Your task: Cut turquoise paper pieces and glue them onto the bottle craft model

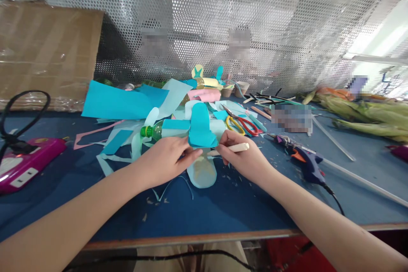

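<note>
My left hand (174, 155) grips the left edge of a bright blue paper piece (200, 125), its thumb stretched along the lower side. In my right hand (240, 148) is a white pen (238, 147), its tip pointing left, while the fingertips touch the blue paper's lower right corner. Just behind lies a green-capped plastic bottle (156, 131) wrapped in pale blue and bright blue paper. A rounded pale blue paper shape (202, 172) lies on the table below my hands. Yellow-and-red-handled scissors (244, 124) rest beyond my right hand.
A glue gun (304, 161) with a cord lies to the right, and a magenta power strip (27, 163) to the left. Blue paper sheets (117, 102) and scraps are heaped at the back. Corn husks (360, 110) lie far right, cardboard (47, 55) stands back left.
</note>
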Tool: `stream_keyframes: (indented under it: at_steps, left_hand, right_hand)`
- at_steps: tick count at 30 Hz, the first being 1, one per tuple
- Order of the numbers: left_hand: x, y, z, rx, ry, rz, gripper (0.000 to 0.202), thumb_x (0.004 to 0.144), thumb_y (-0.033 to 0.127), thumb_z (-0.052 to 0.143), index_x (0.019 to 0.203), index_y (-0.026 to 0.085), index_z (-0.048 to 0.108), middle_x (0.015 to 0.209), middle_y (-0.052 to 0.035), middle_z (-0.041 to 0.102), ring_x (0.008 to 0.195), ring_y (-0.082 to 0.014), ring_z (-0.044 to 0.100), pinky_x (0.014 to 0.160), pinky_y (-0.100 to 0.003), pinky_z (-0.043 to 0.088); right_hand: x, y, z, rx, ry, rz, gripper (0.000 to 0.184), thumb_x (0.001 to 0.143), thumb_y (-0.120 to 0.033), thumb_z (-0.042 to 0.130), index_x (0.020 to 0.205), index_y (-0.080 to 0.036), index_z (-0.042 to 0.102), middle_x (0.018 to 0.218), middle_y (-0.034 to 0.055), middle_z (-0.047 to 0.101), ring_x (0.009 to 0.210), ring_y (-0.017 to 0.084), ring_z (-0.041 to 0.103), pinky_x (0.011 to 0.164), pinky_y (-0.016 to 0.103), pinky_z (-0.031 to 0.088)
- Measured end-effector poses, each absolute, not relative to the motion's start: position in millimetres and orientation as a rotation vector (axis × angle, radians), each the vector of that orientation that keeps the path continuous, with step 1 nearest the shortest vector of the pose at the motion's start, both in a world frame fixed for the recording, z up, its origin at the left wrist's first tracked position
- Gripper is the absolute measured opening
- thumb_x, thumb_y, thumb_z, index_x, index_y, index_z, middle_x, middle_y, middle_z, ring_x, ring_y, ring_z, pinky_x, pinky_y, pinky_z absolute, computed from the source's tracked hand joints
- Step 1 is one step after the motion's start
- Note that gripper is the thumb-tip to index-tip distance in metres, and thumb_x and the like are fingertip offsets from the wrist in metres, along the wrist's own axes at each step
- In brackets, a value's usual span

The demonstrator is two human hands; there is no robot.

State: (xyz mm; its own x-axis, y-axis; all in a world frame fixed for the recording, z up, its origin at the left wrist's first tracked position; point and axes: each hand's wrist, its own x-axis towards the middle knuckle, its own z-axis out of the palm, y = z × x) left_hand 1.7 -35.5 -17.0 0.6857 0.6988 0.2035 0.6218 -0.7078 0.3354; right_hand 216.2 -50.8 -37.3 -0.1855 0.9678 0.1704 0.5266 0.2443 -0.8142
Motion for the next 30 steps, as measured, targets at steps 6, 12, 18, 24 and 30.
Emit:
stream_keyframes:
  at_steps: [6, 12, 18, 24, 30]
  left_hand:
    - [2.6, -35.9, -16.8, 2.668, 1.065, 0.474, 0.03, 0.098, 0.039, 0.036, 0.104, 0.018, 0.056, 0.076, -0.0033, 0.065, 0.065, -0.0177, 0.06, 0.056, -0.027, 0.04]
    - [2.1, -36.2, -16.1, 2.663, 1.073, 0.478, 0.031, 0.098, 0.04, 0.036, 0.104, 0.018, 0.057, 0.077, -0.0034, 0.065, 0.065, -0.0181, 0.061, 0.055, -0.027, 0.04]
    - [2.4, -36.2, -16.3, 2.661, 1.07, 0.469, 0.03, 0.098, 0.039, 0.037, 0.107, 0.018, 0.056, 0.079, -0.004, 0.066, 0.067, -0.0187, 0.061, 0.056, -0.026, 0.04]
    - [1.1, -35.6, -17.7, 2.649, 1.068, 0.469, 0.03, 0.099, 0.04, 0.036, 0.106, 0.018, 0.056, 0.081, -0.0044, 0.066, 0.068, -0.0184, 0.061, 0.057, -0.026, 0.041]
    - [3.1, -35.8, -15.8, 2.657, 1.06, 0.481, 0.03, 0.098, 0.039, 0.036, 0.104, 0.017, 0.057, 0.076, -0.0031, 0.064, 0.065, -0.0181, 0.06, 0.057, -0.027, 0.041]
  right_hand:
    - [216.2, -50.2, -37.9, -1.351, -1.829, 0.829, 0.017, 0.08, -0.026, 0.052, 0.066, -0.024, 0.042, 0.05, -0.0061, 0.055, 0.048, 0.012, 0.047, 0.051, 0.025, 0.034]
    - [216.3, -49.8, -38.5, -1.348, -1.833, 0.823, 0.018, 0.082, -0.028, 0.053, 0.068, -0.024, 0.042, 0.052, -0.0059, 0.056, 0.05, 0.013, 0.048, 0.052, 0.025, 0.034]
    - [215.6, -50.7, -36.6, -1.341, -1.847, 0.847, 0.017, 0.083, -0.028, 0.053, 0.069, -0.024, 0.043, 0.052, -0.0058, 0.058, 0.05, 0.013, 0.049, 0.052, 0.025, 0.035]
    - [215.5, -50.4, -36.7, -1.33, -1.838, 0.857, 0.018, 0.083, -0.03, 0.053, 0.069, -0.024, 0.043, 0.052, -0.0058, 0.058, 0.05, 0.013, 0.049, 0.052, 0.025, 0.035]
    - [216.0, -50.1, -37.1, -1.355, -1.834, 0.811, 0.017, 0.082, -0.029, 0.053, 0.068, -0.024, 0.044, 0.052, -0.0056, 0.058, 0.05, 0.013, 0.047, 0.052, 0.025, 0.035]
